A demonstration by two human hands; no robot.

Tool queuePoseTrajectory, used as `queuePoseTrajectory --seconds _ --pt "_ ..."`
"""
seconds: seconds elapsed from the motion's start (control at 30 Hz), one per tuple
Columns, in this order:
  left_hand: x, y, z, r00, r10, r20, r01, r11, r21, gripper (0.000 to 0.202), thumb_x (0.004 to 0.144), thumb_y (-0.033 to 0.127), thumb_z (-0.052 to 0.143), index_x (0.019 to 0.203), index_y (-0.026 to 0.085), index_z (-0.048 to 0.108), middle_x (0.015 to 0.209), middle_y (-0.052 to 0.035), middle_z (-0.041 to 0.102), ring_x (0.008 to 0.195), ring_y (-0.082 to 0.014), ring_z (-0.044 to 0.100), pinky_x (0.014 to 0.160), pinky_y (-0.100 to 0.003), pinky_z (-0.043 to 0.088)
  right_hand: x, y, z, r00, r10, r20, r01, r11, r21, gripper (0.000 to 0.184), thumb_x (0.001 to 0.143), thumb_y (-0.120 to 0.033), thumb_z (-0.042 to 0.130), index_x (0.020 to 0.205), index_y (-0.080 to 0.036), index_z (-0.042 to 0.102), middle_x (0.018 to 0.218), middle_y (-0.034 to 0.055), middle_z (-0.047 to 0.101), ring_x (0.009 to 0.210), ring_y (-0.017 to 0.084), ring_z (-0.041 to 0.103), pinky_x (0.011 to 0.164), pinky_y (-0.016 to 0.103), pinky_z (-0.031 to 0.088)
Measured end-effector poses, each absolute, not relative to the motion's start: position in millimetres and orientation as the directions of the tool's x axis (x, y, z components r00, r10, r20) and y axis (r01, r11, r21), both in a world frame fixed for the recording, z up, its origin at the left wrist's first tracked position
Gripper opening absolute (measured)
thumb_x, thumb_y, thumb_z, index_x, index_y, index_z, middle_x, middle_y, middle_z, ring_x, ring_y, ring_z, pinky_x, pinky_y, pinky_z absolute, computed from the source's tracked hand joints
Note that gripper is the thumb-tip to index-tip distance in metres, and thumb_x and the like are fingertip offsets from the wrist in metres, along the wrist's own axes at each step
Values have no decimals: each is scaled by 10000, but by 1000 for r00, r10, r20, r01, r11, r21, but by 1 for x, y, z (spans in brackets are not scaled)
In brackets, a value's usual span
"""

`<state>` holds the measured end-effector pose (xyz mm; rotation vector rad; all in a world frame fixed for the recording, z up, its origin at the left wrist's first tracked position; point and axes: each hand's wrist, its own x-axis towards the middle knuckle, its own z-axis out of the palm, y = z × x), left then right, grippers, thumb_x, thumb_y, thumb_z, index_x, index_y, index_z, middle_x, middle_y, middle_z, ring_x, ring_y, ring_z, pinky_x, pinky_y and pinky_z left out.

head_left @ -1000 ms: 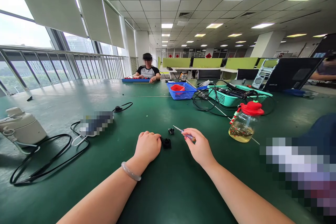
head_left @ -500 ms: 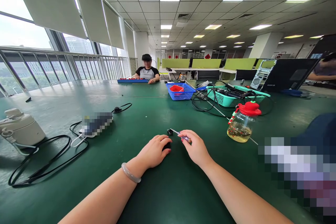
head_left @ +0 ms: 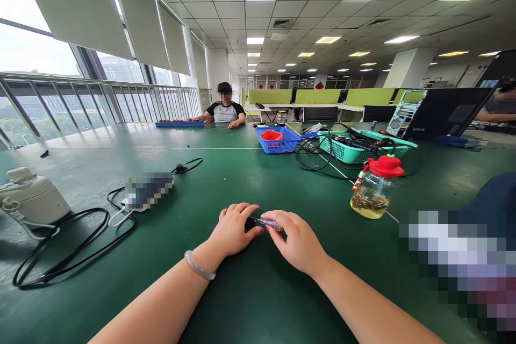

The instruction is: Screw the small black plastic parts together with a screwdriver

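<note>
My right hand [head_left: 300, 239] holds a small screwdriver [head_left: 271, 223] by its clear, purplish handle, between thumb and fingers. The thin shaft points left, into the space under my left hand [head_left: 233, 231]. That left hand is curled on the table, its thumb and index finger bent around a small black part [head_left: 250, 222]. Most of the part is hidden by the fingers, so I cannot tell its exact kind or whether the tip touches it. A pale bangle [head_left: 199, 265] circles my left wrist.
On the green table [head_left: 226, 306], a red-lidded bottle [head_left: 371, 191] stands right. Farther back are a blue basket [head_left: 278, 142] and a teal basket [head_left: 350, 153] with black cables. Left are a white bottle [head_left: 34, 199] and a looped cable [head_left: 80, 247]. A person [head_left: 226, 110] sits opposite.
The black part, earlier on the table beyond my left fingertips, is now within my left hand's curl. The screwdriver has come left and nearer me. The blue tray by the person opposite has shifted left.
</note>
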<state>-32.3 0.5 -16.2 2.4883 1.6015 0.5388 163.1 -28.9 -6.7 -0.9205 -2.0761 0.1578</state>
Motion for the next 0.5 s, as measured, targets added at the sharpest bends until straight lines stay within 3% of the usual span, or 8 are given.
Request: queuePoseTrajectory --seconds 0.1,0.27,0.4,0.5 --pt "-30 -2 -16 449 872 193 822 -488 293 516 829 502 592 1310 338 498 1367 -65 530 1262 -297 444 1068 -543 324 165 -30 -6 -334 663 670 524 721 -453 245 872 -172 504 1073 -253 618 1013 36 721 909 203 685 838 359 542" --pt "-29 -4 -13 494 846 200 793 -533 296 285 861 430 570 1114 307 610 1216 -44 594 1158 -255 506 1061 -512 345 174 -24 -7 -81 751 656 377 632 -677 270 886 -278 531 1152 -233 540 870 25 695 743 167 679 734 312 563" --pt "-30 -3 -12 478 857 193 795 -516 319 212 879 394 532 1034 286 630 1160 -48 598 1135 -244 514 1070 -507 345 183 -10 -13 132 847 515 193 488 -851 380 867 -441 555 1172 -220 509 764 -1 638 575 152 621 575 302 539" --pt "-28 -5 -11 433 882 186 822 -471 322 228 886 385 509 1052 282 627 1162 -58 603 1151 -254 515 1083 -549 321 189 3 -21 197 898 394 72 387 -919 442 817 -506 601 1132 -206 523 659 -40 588 507 139 574 534 291 502"
